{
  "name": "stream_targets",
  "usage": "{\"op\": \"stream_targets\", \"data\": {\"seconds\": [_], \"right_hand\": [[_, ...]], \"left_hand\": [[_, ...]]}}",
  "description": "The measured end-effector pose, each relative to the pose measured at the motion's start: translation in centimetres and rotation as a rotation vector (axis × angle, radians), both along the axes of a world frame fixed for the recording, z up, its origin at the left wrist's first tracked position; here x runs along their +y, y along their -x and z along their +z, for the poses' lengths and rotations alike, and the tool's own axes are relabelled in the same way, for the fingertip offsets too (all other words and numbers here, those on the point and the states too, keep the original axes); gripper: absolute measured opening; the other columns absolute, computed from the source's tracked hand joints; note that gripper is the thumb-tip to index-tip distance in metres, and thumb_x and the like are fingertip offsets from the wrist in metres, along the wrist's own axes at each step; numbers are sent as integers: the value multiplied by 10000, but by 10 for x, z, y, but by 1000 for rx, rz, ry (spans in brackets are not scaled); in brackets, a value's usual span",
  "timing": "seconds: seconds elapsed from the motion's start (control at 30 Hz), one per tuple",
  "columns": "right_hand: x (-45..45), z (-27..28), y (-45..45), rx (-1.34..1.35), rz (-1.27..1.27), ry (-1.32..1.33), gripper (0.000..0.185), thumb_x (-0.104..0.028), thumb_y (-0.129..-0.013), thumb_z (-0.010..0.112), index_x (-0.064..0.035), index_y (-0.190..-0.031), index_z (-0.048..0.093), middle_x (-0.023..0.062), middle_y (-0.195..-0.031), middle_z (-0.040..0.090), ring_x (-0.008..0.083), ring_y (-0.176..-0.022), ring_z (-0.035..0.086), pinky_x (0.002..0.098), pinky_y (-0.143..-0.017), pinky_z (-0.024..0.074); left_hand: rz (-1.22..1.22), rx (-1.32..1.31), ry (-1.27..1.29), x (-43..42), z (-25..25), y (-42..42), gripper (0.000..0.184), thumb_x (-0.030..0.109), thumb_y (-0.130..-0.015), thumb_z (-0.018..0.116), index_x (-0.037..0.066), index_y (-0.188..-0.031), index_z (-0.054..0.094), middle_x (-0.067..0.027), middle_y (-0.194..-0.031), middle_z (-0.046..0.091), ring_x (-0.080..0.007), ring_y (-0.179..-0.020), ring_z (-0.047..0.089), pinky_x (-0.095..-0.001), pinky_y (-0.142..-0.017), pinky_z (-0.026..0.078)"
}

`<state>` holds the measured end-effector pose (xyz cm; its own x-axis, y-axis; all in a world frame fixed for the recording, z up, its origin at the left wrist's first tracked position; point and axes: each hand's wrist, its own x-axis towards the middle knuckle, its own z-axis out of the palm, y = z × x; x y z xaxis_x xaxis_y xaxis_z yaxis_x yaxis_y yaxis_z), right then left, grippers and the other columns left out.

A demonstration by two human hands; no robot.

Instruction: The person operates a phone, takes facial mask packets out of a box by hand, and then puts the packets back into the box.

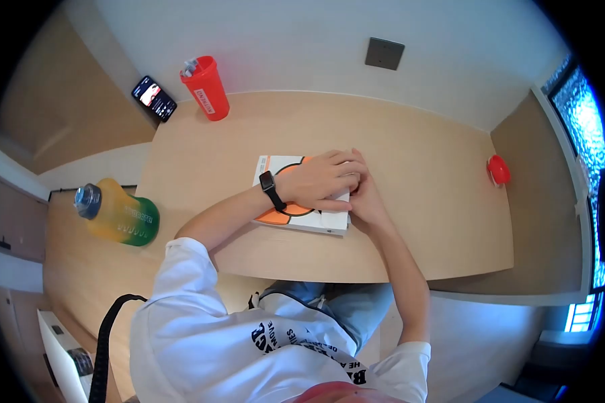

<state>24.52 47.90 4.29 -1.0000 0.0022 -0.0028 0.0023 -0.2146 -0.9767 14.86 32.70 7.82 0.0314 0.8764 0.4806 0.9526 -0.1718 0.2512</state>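
A white book (pixel 329 221) with an orange and black design on its cover lies flat on the light wooden desk in front of me. My left hand (pixel 319 180), with a black watch (pixel 270 187) at the wrist, rests across the cover. Its thumb is spread apart and its fingers reach over the book's right edge, onto my other hand. At that edge, my right hand (pixel 368 201) is closed against the book's side. Some of its fingers are hidden behind the left fingers and the book.
Near the wall stand a red cup (pixel 208 91) and a phone (pixel 154 99) with a lit screen. A yellow and green bottle (pixel 124 213) is to the left, a small red object (pixel 498 170) to the right. The desk's front edge (pixel 302 278) is close to my lap.
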Motion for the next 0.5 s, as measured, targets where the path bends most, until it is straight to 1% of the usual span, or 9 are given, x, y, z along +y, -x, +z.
{"op": "stream_targets", "data": {"seconds": [0.03,0.13,0.23,0.27,0.3,0.37,0.4,0.47,0.5], "right_hand": [[1,-5,1,56,-17,-23,1047,151,-764,655,-132,-1582,64,131,-1343,500,217,-1110,592,326,-871,546],[10,-5,-3,6,-27,-51,915,49,-864,651,-122,-1572,99,136,-1238,577,205,-1032,634,312,-816,563],[22,-2,-21,-76,-17,268,768,-79,-955,616,-115,-1559,143,125,-1133,638,180,-1008,646,296,-803,559],[27,-5,-27,-30,-9,212,657,-197,-994,596,-105,-1534,235,122,-1102,661,158,-977,648,289,-794,552],[28,-12,-34,27,32,207,642,-214,-993,600,-104,-1526,260,122,-1117,660,155,-975,644,294,-792,552],[29,-22,-40,121,128,173,616,-248,-990,607,-101,-1509,311,123,-1146,658,147,-972,636,304,-789,552],[35,-12,-37,101,222,123,694,-313,-972,630,-109,-1531,273,145,-1284,593,167,-1093,599,325,-887,541],[37,-14,-32,216,259,66,772,-355,-938,671,-106,-1540,255,147,-1349,542,184,-1159,561,352,-937,515],[35,-14,-28,271,279,44,812,-375,-921,691,-104,-1544,247,149,-1382,516,193,-1193,542,365,-963,502]], "left_hand": [[-28,2,31,2,-1,1,349,395,-896,602,51,-946,570,-149,-1283,535,-350,-1164,493,-511,-995,398],[36,-37,20,0,7,-2,347,378,-901,590,51,-1003,533,-153,-1322,544,-351,-1168,515,-499,-1003,390],[206,-150,-10,-8,10,-3,339,358,-907,586,56,-1033,496,-159,-1351,544,-343,-1140,538,-444,-990,403],[244,-174,-62,-10,12,0,333,332,-896,601,43,-1032,504,-149,-1351,555,-339,-1107,554,-427,-961,423],[282,-203,-120,-12,13,1,328,305,-885,617,31,-1032,513,-139,-1350,566,-334,-1073,570,-410,-932,444],[436,-212,-273,-16,14,10,314,321,-936,570,29,-1030,502,-141,-1365,565,-282,-906,604,-368,-821,474],[535,-245,-357,-13,21,19,330,353,-962,531,32,-1034,502,-122,-1332,582,-256,-868,597,-357,-790,474],[729,-284,-529,-12,36,31,385,417,-1015,454,37,-1041,503,-84,-1265,614,-204,-791,583,-335,-728,473],[776,-456,-558,-15,39,41,433,462,-1022,413,41,-1051,511,-68,-1217,619,-193,-806,581,-328,-730,473]]}}
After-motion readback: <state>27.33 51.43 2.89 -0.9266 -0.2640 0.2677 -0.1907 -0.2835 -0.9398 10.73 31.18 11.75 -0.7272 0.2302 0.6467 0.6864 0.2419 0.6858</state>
